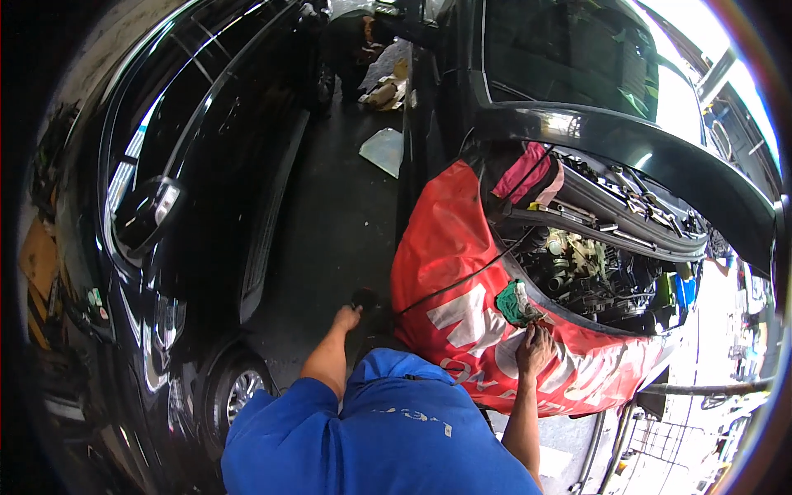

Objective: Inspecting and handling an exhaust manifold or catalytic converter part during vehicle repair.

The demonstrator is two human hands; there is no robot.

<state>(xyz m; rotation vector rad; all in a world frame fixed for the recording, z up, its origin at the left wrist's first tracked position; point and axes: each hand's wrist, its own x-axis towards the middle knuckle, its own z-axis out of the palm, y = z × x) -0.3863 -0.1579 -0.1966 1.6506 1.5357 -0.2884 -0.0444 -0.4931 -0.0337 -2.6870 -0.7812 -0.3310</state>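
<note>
My left hand (349, 317) hangs over the dark floor between the two vehicles. Its fingers are closed at the edge of a small black round object (364, 298), whose kind I cannot make out against the floor. My right hand (535, 350) is over the red fender cover (441, 227) with white lettering, its fingers drawn together. Just past those fingertips lies a crumpled green rag (510, 304) with a pale silvery piece (523, 302) beside it. Whatever the right fingers may be pinching is too small to name.
The engine bay (577, 264) stands open under a raised hood (643, 144), with tools (573, 212) along its far edge. A black car (206, 165) borders the left side. Another person (355, 49) is at the far end of the aisle, near a pale panel (383, 152).
</note>
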